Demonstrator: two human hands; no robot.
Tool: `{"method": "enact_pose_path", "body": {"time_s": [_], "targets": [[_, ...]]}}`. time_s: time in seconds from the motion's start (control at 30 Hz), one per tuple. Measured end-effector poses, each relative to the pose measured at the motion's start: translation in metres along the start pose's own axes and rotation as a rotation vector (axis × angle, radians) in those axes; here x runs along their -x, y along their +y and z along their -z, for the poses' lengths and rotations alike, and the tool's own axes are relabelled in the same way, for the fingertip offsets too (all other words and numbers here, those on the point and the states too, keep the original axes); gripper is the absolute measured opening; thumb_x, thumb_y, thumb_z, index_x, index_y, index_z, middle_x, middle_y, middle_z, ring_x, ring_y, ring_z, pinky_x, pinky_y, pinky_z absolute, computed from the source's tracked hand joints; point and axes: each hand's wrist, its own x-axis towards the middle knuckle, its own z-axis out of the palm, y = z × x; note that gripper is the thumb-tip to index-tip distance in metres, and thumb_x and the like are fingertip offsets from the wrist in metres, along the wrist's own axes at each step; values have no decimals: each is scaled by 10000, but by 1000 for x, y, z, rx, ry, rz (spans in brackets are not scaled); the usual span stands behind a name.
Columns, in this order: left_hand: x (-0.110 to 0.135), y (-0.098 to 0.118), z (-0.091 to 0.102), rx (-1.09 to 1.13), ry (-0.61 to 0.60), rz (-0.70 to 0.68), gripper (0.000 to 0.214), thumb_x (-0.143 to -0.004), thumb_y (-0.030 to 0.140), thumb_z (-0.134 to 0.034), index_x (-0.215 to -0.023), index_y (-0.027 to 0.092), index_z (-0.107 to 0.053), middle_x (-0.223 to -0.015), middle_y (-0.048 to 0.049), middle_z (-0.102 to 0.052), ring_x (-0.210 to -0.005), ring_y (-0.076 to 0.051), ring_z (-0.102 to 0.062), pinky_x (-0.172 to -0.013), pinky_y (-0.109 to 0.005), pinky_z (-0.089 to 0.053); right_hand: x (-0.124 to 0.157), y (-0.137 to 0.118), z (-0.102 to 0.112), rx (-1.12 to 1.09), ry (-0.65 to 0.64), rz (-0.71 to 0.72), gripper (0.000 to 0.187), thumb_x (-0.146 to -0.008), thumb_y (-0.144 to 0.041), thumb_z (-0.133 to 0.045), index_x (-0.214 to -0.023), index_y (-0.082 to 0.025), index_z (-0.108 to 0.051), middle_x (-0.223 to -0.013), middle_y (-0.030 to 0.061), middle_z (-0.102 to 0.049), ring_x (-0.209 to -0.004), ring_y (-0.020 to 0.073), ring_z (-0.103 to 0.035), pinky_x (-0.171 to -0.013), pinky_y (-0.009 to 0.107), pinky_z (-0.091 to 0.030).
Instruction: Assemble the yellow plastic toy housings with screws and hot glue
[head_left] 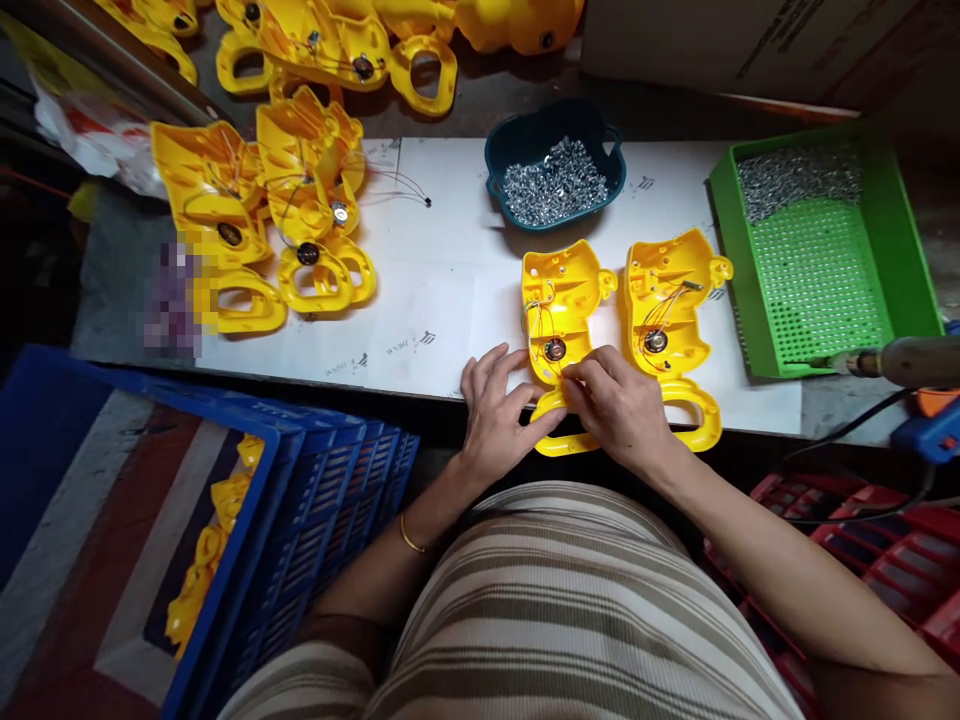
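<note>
A yellow plastic shell point(568, 270) with a ring-shaped handle point(566, 443) lies hollow side up at the table's front edge. Inside are thin wires point(538, 318) and a small round speaker point(555, 349). My left hand point(496, 412) grips the handle's left side between thumb and index finger, its other fingers spread beside the shell. My right hand point(619, 408) is closed in a pinch at the neck above the handle, where a thin wire runs into the fingertips; their tips are partly hidden. Just to the right lies a second yellow shell point(667, 265), with wires and a speaker point(655, 341).
A dark teal basin point(499, 160) and a green basket point(825, 270) hold small metal screws. More yellow shells point(307, 160) lie at the left and back. An electric screwdriver point(911, 362) is at the right. Blue crates point(300, 500) stand lower left, red crates point(885, 560) lower right.
</note>
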Motion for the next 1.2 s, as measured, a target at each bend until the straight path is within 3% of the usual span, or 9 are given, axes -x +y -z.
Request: {"method": "enact_pose_path", "body": {"time_s": [0.17,0.43,0.63,0.83,1.07,1.2], "targets": [[0,-3,1,-1,-34,-3,211,-765,405,-760,-819,210,-698,-1264,-99,-583,-1302,-313,-406,-1086,-542,-279,0,2,0,-8,-24,31,236,-956,-258,-423,-908,-181,-641,-872,64,-634,-689,139,-572,-499,253,-294],[-3,-2,4,-3,-38,-12,199,-786,398,-741,-798,205,-693,-1258,-96,-590,-1290,-307,-420,-1070,-528,-311,6,3,-3,101,77,116,253,-956,-270,-446,-895,-174,-672,-844,59,-676,-673,124,-582,-489,256,-293],[-2,-1,4,9,-36,4,191,-770,366,-760,-766,194,-677,-1254,-101,-594,-1285,-317,-420,-1059,-551,-318,20,0,9,187,-86,206,352,-922,-185,-459,-1241,-121,-593,-1103,138,-670,-852,189,-615,-550,271,-426],[-3,-3,4,26,-50,-6,211,-763,360,-768,-763,180,-658,-1222,-105,-608,-1272,-318,-434,-1054,-550,-327,30,3,-2,303,-189,283,482,-879,-83,-429,-1358,-63,-481,-1275,197,-593,-1025,261,-568,-657,339,-525],[-7,-8,13,6,-51,-8,234,-732,392,-792,-744,198,-660,-1135,-76,-660,-1208,-303,-505,-1019,-494,-370,20,2,11,201,-100,251,354,-927,-200,-464,-1251,-127,-589,-1096,117,-674,-906,232,-605,-650,323,-506],[-19,-13,19,138,82,169,328,-749,427,-764,-932,192,-625,-983,-62,-674,-958,-214,-610,-873,-370,-479,11,10,18,54,-26,163,333,-957,-257,-426,-1218,-147,-600,-1058,100,-668,-923,217,-619,-614,295,-475]]}}
